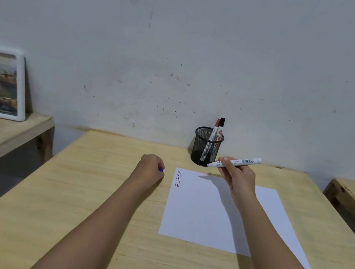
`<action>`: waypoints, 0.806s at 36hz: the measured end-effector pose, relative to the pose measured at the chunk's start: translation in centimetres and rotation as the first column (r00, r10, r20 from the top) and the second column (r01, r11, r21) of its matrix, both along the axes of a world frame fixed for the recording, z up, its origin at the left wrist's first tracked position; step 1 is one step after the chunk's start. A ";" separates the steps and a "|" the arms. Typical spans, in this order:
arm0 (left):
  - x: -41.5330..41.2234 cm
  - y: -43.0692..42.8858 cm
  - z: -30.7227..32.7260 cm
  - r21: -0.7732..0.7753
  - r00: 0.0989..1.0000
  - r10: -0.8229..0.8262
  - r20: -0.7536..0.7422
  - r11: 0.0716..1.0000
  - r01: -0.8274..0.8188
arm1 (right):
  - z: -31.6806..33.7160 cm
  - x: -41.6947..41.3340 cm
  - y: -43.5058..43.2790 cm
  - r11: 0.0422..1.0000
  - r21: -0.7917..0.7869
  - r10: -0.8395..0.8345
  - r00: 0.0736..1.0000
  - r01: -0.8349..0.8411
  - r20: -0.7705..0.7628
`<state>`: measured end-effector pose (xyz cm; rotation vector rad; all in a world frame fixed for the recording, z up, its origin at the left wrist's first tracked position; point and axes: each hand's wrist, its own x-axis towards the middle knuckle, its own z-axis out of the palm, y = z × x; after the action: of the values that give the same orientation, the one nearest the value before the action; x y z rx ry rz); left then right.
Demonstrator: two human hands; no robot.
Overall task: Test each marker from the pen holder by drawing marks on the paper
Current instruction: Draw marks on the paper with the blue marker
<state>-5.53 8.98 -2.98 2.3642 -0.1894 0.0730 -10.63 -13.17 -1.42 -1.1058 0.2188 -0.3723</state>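
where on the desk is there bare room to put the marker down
Bare wood lies left of the paper, around the left hand, and along the near edge of the desk. A narrower strip runs right of the paper. It is crowded at the back, where the right hand holds the marker by the pen holder.

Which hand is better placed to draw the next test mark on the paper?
Probably the right hand: it holds the uncapped white marker just above the paper, near the earlier marks. The left hand rests closed on the table beside the sheet, around something blue, likely the cap.
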 end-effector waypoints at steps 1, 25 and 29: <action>0.2 -0.1 0.0 0.034 1.000 -0.015 0.002 0.999 0.015 | -0.1 0.0 0.0 1.000 -0.014 0.000 1.000 0.000 -0.003; -4.6 0.0 0.4 -0.048 0.972 -0.129 0.195 0.989 0.141 | 0.7 -1.0 1.1 0.996 0.040 0.082 0.996 -0.081 -0.032; -6.2 1.4 -0.9 0.045 0.942 -0.324 0.082 0.946 0.321 | 0.7 -1.3 2.1 0.994 0.023 0.108 0.994 -0.107 -0.030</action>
<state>-11.69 10.39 -3.84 2.3304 -0.6226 0.0169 -11.91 -11.11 -0.71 -1.0978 0.1897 -0.2558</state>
